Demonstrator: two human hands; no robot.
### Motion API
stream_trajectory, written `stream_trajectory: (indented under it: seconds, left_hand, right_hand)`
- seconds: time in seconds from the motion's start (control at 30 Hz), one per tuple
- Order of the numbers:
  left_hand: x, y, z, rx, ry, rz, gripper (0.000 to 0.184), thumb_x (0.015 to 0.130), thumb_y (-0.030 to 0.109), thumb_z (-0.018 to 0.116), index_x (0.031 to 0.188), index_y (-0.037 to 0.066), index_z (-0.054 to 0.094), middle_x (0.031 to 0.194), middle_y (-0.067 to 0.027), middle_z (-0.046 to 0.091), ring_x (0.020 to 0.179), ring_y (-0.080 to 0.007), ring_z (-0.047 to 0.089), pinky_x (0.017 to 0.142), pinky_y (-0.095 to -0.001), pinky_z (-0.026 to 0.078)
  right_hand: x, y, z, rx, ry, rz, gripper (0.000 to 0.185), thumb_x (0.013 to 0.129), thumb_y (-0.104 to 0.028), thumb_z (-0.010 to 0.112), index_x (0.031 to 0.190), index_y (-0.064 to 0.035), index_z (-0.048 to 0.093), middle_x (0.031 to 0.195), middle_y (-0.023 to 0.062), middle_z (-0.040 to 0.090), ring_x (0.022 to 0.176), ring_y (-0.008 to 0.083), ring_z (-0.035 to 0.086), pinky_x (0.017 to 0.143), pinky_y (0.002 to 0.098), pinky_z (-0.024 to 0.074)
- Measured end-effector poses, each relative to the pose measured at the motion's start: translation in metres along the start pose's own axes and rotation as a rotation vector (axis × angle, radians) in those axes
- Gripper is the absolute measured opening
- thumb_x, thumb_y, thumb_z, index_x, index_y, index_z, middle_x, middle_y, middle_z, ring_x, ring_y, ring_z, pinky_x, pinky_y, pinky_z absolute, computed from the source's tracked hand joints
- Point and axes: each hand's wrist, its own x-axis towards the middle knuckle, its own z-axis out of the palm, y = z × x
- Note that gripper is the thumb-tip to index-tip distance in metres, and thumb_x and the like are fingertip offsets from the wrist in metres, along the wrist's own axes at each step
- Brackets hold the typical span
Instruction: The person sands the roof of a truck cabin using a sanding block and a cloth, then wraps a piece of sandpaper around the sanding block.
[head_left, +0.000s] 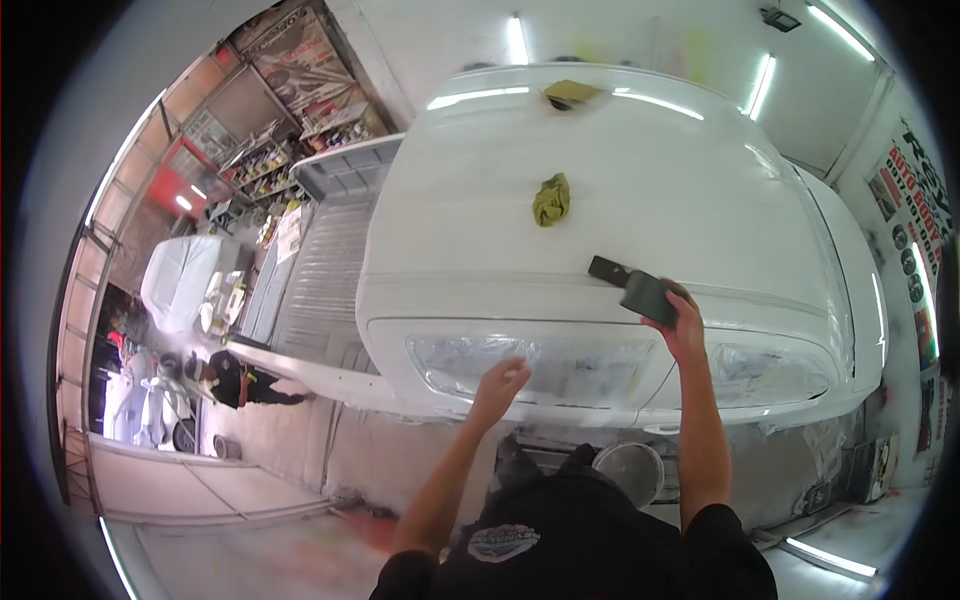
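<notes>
My right hand (683, 322) grips a dark grey-green sheet of sandpaper (648, 300) above the roof edge of a white vehicle (470, 230). A narrow dark flat strip (608, 268) shows at the sandpaper's upper left; I cannot tell whether the two are joined. My left hand (503, 385) is held in front of a side window covered in clear plastic (580, 375), its fingers curled together and nothing visible in them. Farther up the roof lies a crumpled olive cloth (551, 200). Near the roof's far edge is a tan-yellow piece (572, 94) with something dark under it.
Below the door stands a round bucket (630, 472) close to my body. The ribbed truck bed (335, 265) extends left. Another person (240, 380) bends near a motorcycle (160, 405) at far left. Crowded shelves (260, 170) stand behind, near a covered vehicle (185, 280).
</notes>
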Motion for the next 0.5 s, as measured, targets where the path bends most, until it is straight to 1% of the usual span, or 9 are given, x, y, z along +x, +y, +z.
stream_trajectory:
  seconds: [0.03,0.1,0.2,0.27,0.3,0.4,0.47,0.5]
  left_hand:
    - [0.008,0.018,0.004,0.019,-0.013,0.045,0.051,0.099,0.032,0.071,0.133,-0.004,0.062,0.12,-0.0152,0.072,0.102,-0.0217,0.071,0.088,-0.033,0.055]
    - [0.032,0.042,0.008,-0.057,-0.047,0.077,0.06,0.1,0.033,0.07,0.147,-0.001,0.051,0.134,-0.0153,0.064,0.111,-0.022,0.068,0.092,-0.0333,0.054]
    - [0.075,0.061,0.002,-0.382,-0.105,-0.016,0.063,0.103,0.032,0.064,0.155,0.004,0.042,0.144,-0.0142,0.056,0.127,-0.0241,0.06,0.1,-0.0403,0.053]
    - [0.097,0.074,-0.009,-0.572,-0.229,-0.027,0.063,0.105,0.032,0.061,0.157,0.005,0.039,0.148,-0.0138,0.052,0.132,-0.0251,0.056,0.103,-0.0435,0.052]
    - [0.106,0.076,-0.014,-0.666,-0.293,-0.039,0.062,0.106,0.032,0.059,0.158,0.006,0.038,0.15,-0.0136,0.05,0.134,-0.0256,0.055,0.104,-0.045,0.052]
    - [0.134,0.08,-0.024,-0.817,-0.416,0.007,0.058,0.107,0.032,0.058,0.157,0.008,0.041,0.142,-0.0085,0.057,0.124,-0.0184,0.06,0.098,-0.0344,0.055]
    - [0.147,0.081,-0.033,-0.863,-0.358,-0.05,0.053,0.109,0.03,0.055,0.156,0.008,0.044,0.141,-0.0073,0.058,0.123,-0.018,0.061,0.096,-0.0342,0.057]
    - [0.156,0.081,-0.038,-0.885,-0.333,-0.077,0.05,0.11,0.029,0.053,0.155,0.008,0.045,0.141,-0.0067,0.058,0.122,-0.0178,0.061,0.095,-0.0341,0.058]
  right_hand:
    - [0.007,0.005,0.016,-0.01,-0.058,0.038,0.037,0.097,-0.016,0.059,0.132,-0.0024,0.062,0.123,0.0149,0.066,0.104,0.0297,0.07,0.073,0.0467,0.0661]
    - [0.018,0.013,0.051,-0.035,-0.169,0.092,0.035,0.098,-0.015,0.058,0.13,-0.0013,0.063,0.121,0.0153,0.066,0.101,0.029,0.071,0.071,0.0461,0.0667]
    - [0.024,0.03,0.099,-0.088,-0.305,0.167,0.033,0.098,-0.015,0.058,0.128,-0.0011,0.064,0.116,0.0145,0.067,0.097,0.0271,0.072,0.069,0.0449,0.0669]
    - [0.035,0.038,0.125,-0.134,-0.382,0.22,0.031,0.099,-0.014,0.058,0.126,-0.0013,0.065,0.113,0.0129,0.068,0.095,0.0257,0.072,0.068,0.0444,0.0667]
    - [0.04,0.043,0.136,-0.156,-0.4,0.239,0.031,0.099,-0.014,0.058,0.126,-0.0013,0.065,0.112,0.0127,0.069,0.093,0.025,0.072,0.068,0.0424,0.0668]
    - [0.063,0.059,0.16,-0.218,-0.433,0.279,0.034,0.098,-0.014,0.058,0.129,-0.001,0.064,0.109,0.0119,0.069,0.09,0.0232,0.073,0.068,0.037,0.0664]
    - [0.083,0.077,0.168,-0.239,-0.428,0.28,0.034,0.099,-0.016,0.06,0.129,-0.0005,0.063,0.109,0.011,0.069,0.089,0.0221,0.073,0.068,0.0343,0.0654]
    - [0.092,0.081,0.171,-0.357,-0.402,0.206,0.036,0.098,-0.017,0.062,0.13,-0.0006,0.063,0.11,0.012,0.07,0.091,0.0241,0.072,0.071,0.0363,0.0647]
